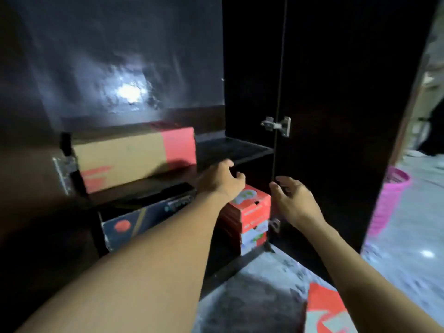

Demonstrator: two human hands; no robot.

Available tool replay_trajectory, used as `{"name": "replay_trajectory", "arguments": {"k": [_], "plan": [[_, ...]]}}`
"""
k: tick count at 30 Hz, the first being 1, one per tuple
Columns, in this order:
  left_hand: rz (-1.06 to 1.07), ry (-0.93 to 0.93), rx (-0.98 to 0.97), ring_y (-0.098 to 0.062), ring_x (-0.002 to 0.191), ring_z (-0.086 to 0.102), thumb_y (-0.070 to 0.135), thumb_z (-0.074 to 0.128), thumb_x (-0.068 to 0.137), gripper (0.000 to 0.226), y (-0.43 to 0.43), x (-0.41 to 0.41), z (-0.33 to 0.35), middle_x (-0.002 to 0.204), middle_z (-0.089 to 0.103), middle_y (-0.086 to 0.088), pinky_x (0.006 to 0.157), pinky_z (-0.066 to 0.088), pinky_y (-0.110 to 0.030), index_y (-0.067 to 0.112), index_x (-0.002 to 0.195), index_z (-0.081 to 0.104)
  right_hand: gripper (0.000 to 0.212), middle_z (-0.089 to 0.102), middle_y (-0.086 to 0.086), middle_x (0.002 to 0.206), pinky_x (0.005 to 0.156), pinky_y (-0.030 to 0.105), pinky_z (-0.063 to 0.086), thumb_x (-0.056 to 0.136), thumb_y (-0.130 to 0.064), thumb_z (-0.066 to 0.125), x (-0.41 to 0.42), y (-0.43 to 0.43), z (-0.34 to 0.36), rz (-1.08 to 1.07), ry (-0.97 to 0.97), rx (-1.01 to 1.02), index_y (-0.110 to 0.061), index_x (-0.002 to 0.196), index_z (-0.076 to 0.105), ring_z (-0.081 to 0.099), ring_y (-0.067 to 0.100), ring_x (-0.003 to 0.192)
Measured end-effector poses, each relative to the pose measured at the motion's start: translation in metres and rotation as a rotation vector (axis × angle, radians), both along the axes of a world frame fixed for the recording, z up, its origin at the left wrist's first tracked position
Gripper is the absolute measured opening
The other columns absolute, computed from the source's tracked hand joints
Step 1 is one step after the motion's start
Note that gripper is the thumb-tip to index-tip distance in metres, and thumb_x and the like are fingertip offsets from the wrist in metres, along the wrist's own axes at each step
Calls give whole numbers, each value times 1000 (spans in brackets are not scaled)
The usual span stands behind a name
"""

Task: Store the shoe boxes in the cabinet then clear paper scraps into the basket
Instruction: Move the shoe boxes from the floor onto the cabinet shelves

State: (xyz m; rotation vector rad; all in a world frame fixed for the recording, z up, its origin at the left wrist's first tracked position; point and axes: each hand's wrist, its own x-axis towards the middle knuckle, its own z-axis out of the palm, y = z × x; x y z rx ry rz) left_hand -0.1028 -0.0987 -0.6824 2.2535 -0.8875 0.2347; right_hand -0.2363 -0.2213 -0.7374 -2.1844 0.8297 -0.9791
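I see the shoe boxes inside the dark cabinet: a tan and red box at the left end of the shelf, a dark blue box below it, and a stack of red and white boxes in the bottom right corner. My left hand hovers at the shelf's front edge, fingers loosely curled, holding nothing. My right hand hangs over the stack near the open door, fingers relaxed and apart, also holding nothing. A pink basket stands on the floor beyond the door.
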Motion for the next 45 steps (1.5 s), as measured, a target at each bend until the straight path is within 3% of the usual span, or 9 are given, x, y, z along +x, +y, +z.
{"name": "replay_trajectory", "arguments": {"k": [10,16,19,21,26,31,34,41,45], "plan": [[-476,300,110,-18,98,64,47,56,82,45,-23,-157,-124,121,62,3,92,52,-38,34,125,57,44,59,4,133,100,41,47,95,-48,53,-214,17,-121,-244,228,118,-23,131,60,60,22,118],[-442,386,218,-25,113,59,42,58,84,33,-27,-227,-218,122,58,-1,91,51,-38,35,116,58,46,60,8,132,97,42,48,91,-49,58,-314,33,-183,-348,409,189,-24,130,61,65,28,105],[-258,430,313,-33,137,35,54,58,81,70,-14,-242,-263,149,34,-8,108,37,-50,37,144,33,50,56,7,137,105,48,41,85,-54,60,-348,39,-209,-471,508,153,-29,128,61,53,30,123],[-168,471,269,-33,143,24,53,60,80,75,-3,-247,-289,154,29,-7,112,30,-56,43,145,24,59,46,9,144,110,53,33,82,-58,62,-364,41,-221,-565,517,150,-30,133,55,42,31,134],[-215,665,73,-27,124,53,26,66,90,67,-2,-262,-299,139,51,-6,92,49,-42,27,146,28,80,40,12,143,98,47,44,78,-63,66,-379,44,-242,-621,383,337,-26,144,38,48,36,128],[-102,576,115,-31,121,55,41,65,87,75,13,-260,-305,138,49,-6,91,51,-46,31,148,23,78,51,4,137,94,35,47,78,-54,73,-389,54,-254,-622,106,320,-25,143,40,54,21,121],[-15,572,104,-33,124,53,50,59,86,78,23,-256,-313,145,45,-9,95,50,-53,28,150,20,89,50,-4,141,100,38,49,74,-66,71,-402,66,-267,-669,-60,416,-30,147,34,54,12,123],[-6,749,33,-26,92,64,59,61,83,46,32,-259,-324,110,65,-5,81,55,-43,26,113,49,85,52,-12,137,101,39,50,71,-64,77,-400,78,-276,-528,-172,492,-39,141,34,54,11,122],[-41,774,46,-23,91,64,58,66,82,46,36,-256,-319,106,65,-1,79,55,-40,27,111,50,86,54,-12,134,101,41,50,69,-59,81,-397,78,-273,-526,-201,481,-35,139,37,55,11,120]]}}
